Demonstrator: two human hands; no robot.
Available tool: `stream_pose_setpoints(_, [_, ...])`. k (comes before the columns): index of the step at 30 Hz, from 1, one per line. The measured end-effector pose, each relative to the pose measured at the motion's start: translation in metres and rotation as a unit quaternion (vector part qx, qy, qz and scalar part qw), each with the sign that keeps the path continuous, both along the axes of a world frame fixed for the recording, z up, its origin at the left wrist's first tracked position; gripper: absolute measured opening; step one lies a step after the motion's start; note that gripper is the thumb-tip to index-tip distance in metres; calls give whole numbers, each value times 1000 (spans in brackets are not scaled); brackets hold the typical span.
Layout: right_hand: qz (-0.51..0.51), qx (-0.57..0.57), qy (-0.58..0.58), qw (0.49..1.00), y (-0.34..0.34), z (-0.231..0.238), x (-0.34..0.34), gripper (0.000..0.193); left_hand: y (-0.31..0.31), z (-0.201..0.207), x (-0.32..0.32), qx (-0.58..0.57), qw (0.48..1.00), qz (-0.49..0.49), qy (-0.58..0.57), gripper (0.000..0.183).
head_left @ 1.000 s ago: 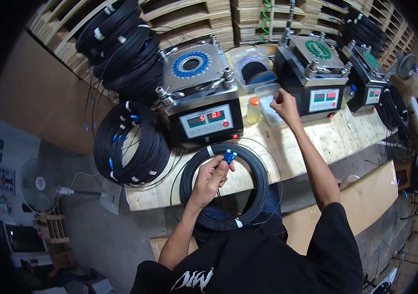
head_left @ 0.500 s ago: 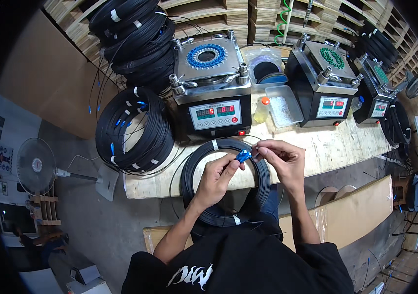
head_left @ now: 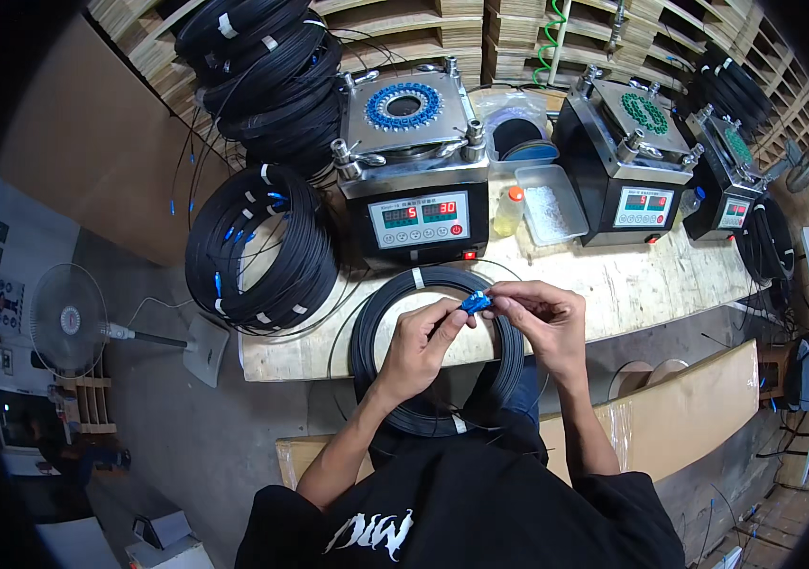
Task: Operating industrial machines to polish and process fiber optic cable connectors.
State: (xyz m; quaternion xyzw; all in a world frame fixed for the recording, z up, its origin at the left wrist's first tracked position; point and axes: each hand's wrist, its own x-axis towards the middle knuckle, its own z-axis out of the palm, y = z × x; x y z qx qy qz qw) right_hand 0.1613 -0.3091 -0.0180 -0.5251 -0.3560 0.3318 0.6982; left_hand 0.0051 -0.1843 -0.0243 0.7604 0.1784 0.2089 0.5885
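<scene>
A small blue fibre-optic connector (head_left: 476, 302) is pinched between the thumb and fingers of my left hand (head_left: 421, 349). My right hand (head_left: 545, 324) meets it from the other side, thumb and forefinger pressed together at the connector's right end. Whatever sits between those right fingertips is too small to make out. Beneath both hands lies a coil of black cable (head_left: 367, 327), bound with white tape, resting over the table's front edge and my lap.
On the wooden table (head_left: 604, 308) stand several polishing machines, the nearest (head_left: 414, 218) topped with a ring of blue connectors. Left of it are a standing black coil (head_left: 314, 256) and stacked coils (head_left: 262, 85). An orange-capped bottle (head_left: 509, 211) stands beside a clear plastic tray (head_left: 556, 228).
My right hand has come down slightly and its fingertips have closed in on the connector's end. My left hand stays almost still. Digits on the nearest machine's display have changed.
</scene>
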Motion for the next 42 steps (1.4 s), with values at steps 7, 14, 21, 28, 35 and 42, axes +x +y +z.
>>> stream_pose_setpoints(7, [13,-11,13,1000,0,-2,3,19,1,1,-1,-18,1000,-3,16,32])
stream_pose_setpoints(14, [-16,-7,-53,998,2,1,-1,22,-4,-6,1,63,997,34,-23,27])
stream_pose_setpoints(21, [-44,41,47,997,2,-19,-4,17,-12,-3,6,69,996,58,-22,26])
stream_pose_setpoints(28, [-37,58,72,995,0,-24,-7,18,-12,-8,6,65,996,56,-20,29])
stream_pose_setpoints(35, [65,-8,92,994,-4,-18,12,20,-8,-18,9,49,995,54,-75,29])
stream_pose_setpoints(42, [-81,-163,-219,958,53,-75,165,27,-1,-5,0,-41,993,-83,-67,24])
